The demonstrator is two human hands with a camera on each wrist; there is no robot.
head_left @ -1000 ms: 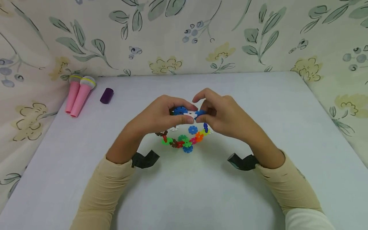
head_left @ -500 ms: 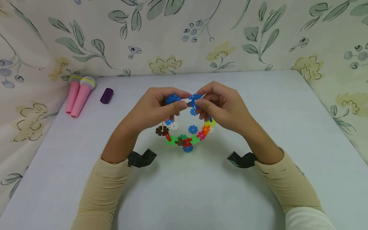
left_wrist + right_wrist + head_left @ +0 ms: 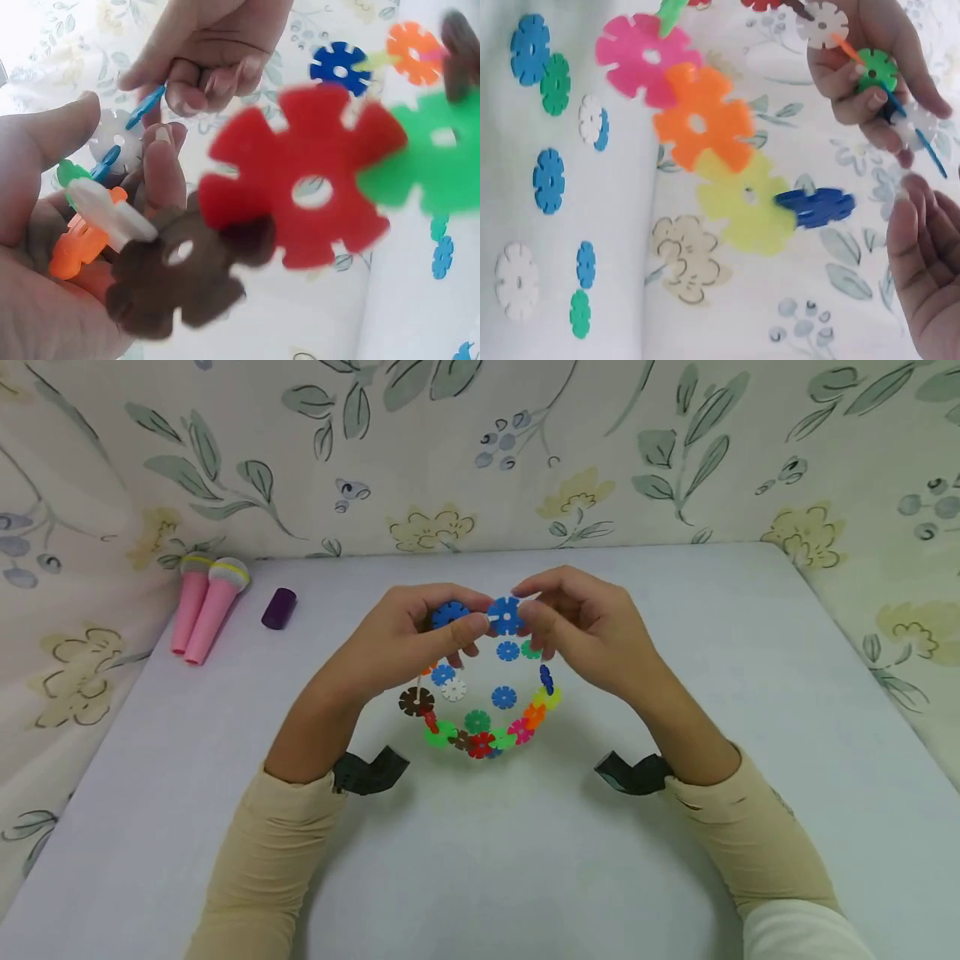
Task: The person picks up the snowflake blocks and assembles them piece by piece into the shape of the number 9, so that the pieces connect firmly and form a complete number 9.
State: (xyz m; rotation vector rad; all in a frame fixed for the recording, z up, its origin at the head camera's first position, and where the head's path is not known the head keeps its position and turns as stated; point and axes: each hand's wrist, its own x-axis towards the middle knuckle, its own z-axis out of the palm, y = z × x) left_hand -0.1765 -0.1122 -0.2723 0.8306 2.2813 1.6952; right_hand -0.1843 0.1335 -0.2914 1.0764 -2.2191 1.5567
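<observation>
Since a second ago, you have lifted both hands and the chain of plastic discs (image 3: 480, 731) up off the table (image 3: 525, 860), so the loop now hangs below your fingers instead of lying bunched under them. Your left hand (image 3: 408, 639) pinches one blue disc (image 3: 450, 612) at the top of the chain between thumb and forefinger, with the brown and red links dangling beneath its palm. Your right hand (image 3: 592, 635) pinches the neighbouring blue disc (image 3: 506, 615), fingers curled around it, just beside your left fingertips. A few loose discs (image 3: 504, 697) lie on the table under the loop. Well off to the left of your left hand lie two pink toy microphones (image 3: 202, 606) and a small purple cylinder (image 3: 278, 608).
</observation>
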